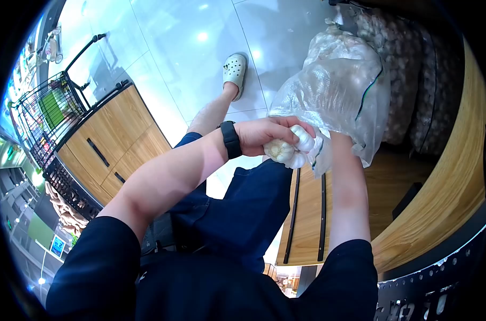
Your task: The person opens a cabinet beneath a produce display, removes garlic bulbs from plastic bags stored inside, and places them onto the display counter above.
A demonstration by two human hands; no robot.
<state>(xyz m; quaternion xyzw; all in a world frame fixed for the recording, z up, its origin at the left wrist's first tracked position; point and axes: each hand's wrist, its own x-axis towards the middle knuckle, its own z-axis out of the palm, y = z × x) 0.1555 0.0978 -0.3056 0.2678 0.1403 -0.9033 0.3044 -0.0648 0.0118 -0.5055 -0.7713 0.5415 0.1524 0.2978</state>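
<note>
My left hand [261,134], with a dark band on its wrist, is closed around several white garlic bulbs [291,150] at the mouth of a sack. This translucent woven sack [334,85] slumps to the upper right, its pale contents showing faintly through the plastic. My right forearm [347,182] reaches up into the sack's opening. The right hand itself is hidden inside, so its fingers do not show.
Full mesh sacks [398,80] stand in the cabinet at right, behind a curved wooden edge [441,208]. An open wooden door [307,219] hangs below my hands. A wooden drawer unit [109,139] and a black wire cart [50,104] stand at left on the tiled floor [173,53].
</note>
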